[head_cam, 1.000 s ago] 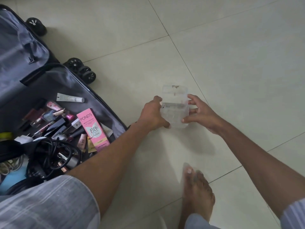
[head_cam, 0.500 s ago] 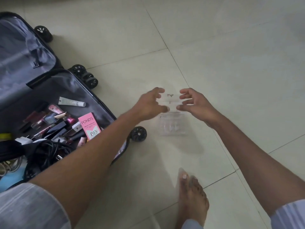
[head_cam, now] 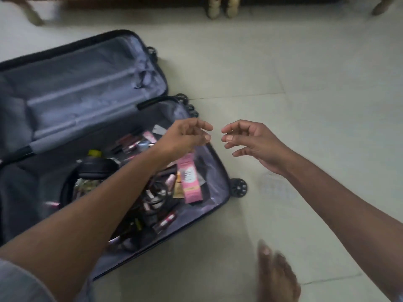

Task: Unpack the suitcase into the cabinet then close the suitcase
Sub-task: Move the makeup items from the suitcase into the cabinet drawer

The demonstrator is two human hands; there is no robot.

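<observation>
- The suitcase [head_cam: 91, 118] lies open flat on the floor [head_cam: 305, 83] at the left, its lid half lined in grey and bare, its near half full of small things.
- Both hands hang in the air over the suitcase's right edge, close together but not touching; neither holds anything.
- The left hand [head_cam: 185, 138] is above the cosmetics, fingers loosely curled and released.
- The right hand [head_cam: 257, 144] is just past the rim, over the floor, fingers slack and spread the same way.
- In the near half I can make out a pink box [head_cam: 189, 182], a tangle of black cable [head_cam: 157, 192], a dark rounded case [head_cam: 96, 168] and a scatter of lipsticks [head_cam: 130, 142]; blur hides the rest.
- A faint clear box [head_cam: 274, 188] seems to sit on the floor below the right wrist, near a wheel [head_cam: 238, 187]; it is too smeared to be sure.
- The cabinet is not plainly in view; only furniture legs [head_cam: 220, 7] show at the far edge.
- My judgement: unpacking is in its early stage, with the hands between items.
- Next calls for reaching down into the near half and taking one thing; the pink box is closest to the left hand.
- The cable could drag small pieces along if lifted first.
</observation>
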